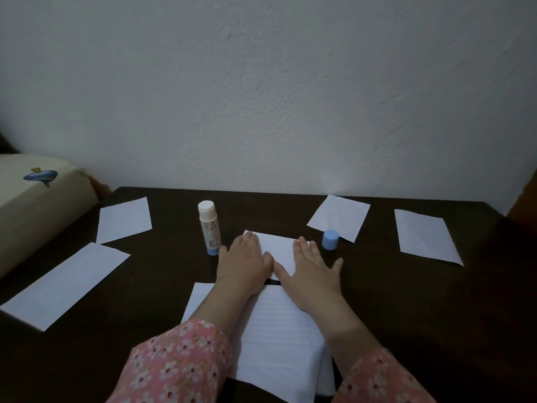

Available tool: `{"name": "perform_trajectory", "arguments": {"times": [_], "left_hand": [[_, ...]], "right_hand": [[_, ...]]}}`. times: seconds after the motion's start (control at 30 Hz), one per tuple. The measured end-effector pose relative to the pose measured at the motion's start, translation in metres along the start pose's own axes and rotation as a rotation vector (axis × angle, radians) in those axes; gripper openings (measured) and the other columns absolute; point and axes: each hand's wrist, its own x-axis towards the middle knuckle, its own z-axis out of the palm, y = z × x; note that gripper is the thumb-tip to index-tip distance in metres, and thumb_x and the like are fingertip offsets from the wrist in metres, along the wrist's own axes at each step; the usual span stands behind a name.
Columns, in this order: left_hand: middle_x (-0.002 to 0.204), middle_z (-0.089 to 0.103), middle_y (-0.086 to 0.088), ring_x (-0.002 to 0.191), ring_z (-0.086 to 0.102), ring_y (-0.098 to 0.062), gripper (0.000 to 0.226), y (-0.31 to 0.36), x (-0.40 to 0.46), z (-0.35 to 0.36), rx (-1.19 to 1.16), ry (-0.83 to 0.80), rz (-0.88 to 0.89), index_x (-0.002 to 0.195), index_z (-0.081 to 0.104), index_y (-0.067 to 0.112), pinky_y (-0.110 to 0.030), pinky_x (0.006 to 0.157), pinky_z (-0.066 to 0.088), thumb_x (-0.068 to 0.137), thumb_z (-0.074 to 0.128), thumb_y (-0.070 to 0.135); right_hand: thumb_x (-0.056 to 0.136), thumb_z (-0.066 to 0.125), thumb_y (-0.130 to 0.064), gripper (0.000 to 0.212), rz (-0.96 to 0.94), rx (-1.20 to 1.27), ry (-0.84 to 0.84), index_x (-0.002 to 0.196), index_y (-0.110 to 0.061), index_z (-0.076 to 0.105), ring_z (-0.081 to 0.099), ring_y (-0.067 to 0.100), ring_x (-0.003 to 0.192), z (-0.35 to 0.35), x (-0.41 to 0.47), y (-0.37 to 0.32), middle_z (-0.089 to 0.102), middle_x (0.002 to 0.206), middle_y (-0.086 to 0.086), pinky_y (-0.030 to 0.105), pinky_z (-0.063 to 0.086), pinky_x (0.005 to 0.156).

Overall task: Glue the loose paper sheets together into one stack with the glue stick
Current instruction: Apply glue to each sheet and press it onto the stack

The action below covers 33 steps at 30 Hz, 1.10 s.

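A small lined white sheet (281, 250) lies in the middle of the dark table (162, 286). My left hand (243, 261) and my right hand (310, 270) press flat on it side by side, fingers straight. The glue stick (209, 227) stands upright and uncapped just left of my left hand. Its blue cap (330, 239) sits to the right of my right hand. A larger lined sheet (276, 338) lies under my forearms near the front edge. Loose sheets lie around: two on the left (124, 219) (65, 285) and two on the right (338, 218) (425, 235).
A cream cushion or box with a blue fish print (40, 205) borders the table's left side. A white wall (261, 97) rises right behind the table's far edge. My sleeves are pink with a flower print.
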Motion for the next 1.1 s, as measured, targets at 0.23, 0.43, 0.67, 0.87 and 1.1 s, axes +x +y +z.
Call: {"name": "perform_trajectory", "arguments": {"times": [0.23,0.43,0.67,0.87,1.1], "left_hand": [[0.158,0.02,0.009,0.146,0.013,-0.012,0.046,0.0,-0.001,-0.004,0.028,-0.046,0.257,0.148,0.026,0.031,-0.053,0.115,0.005,0.102,0.032,0.032],[0.159,0.016,0.007,0.146,0.013,-0.01,0.054,0.0,0.0,-0.003,-0.002,-0.096,0.157,0.151,0.021,0.024,-0.051,0.116,0.005,0.1,0.03,0.042],[0.16,0.01,-0.001,0.147,0.008,-0.017,0.075,-0.001,0.002,0.001,0.014,-0.069,-0.027,0.153,0.013,0.017,-0.049,0.116,0.01,0.094,0.034,0.059],[0.16,0.011,0.001,0.147,0.009,-0.016,0.067,-0.006,-0.002,-0.009,-0.006,-0.109,0.04,0.152,0.016,0.019,-0.049,0.116,0.008,0.097,0.036,0.051],[0.158,0.019,0.012,0.145,0.013,-0.009,0.051,-0.011,-0.024,-0.02,-0.005,-0.212,0.292,0.149,0.025,0.032,-0.045,0.116,0.006,0.1,0.035,0.045]], "right_hand": [[0.096,0.019,-0.062,0.071,-0.1,-0.019,-0.021,0.154,-0.027,-0.003,-0.012,0.011,0.147,-0.004,0.003,0.014,-0.01,0.161,-0.01,0.061,-0.005,0.112],[0.099,0.019,-0.057,0.067,-0.073,-0.037,-0.018,0.154,-0.026,-0.005,-0.013,0.011,0.147,-0.003,0.001,0.013,-0.012,0.161,-0.009,0.061,-0.007,0.112],[0.096,0.018,-0.064,0.076,-0.006,-0.051,-0.01,0.154,-0.021,-0.005,-0.012,0.014,0.147,-0.004,-0.003,0.014,-0.011,0.161,-0.004,0.063,-0.01,0.11],[0.096,0.015,-0.063,0.077,0.018,-0.071,-0.02,0.154,-0.017,-0.006,-0.013,0.019,0.147,-0.004,-0.005,0.011,-0.011,0.161,0.001,0.064,-0.01,0.11],[0.103,0.015,-0.043,0.058,-0.216,-0.097,-0.065,0.154,-0.023,-0.004,-0.015,0.015,0.147,-0.009,-0.018,0.011,-0.015,0.16,-0.005,0.062,-0.007,0.111]]}}
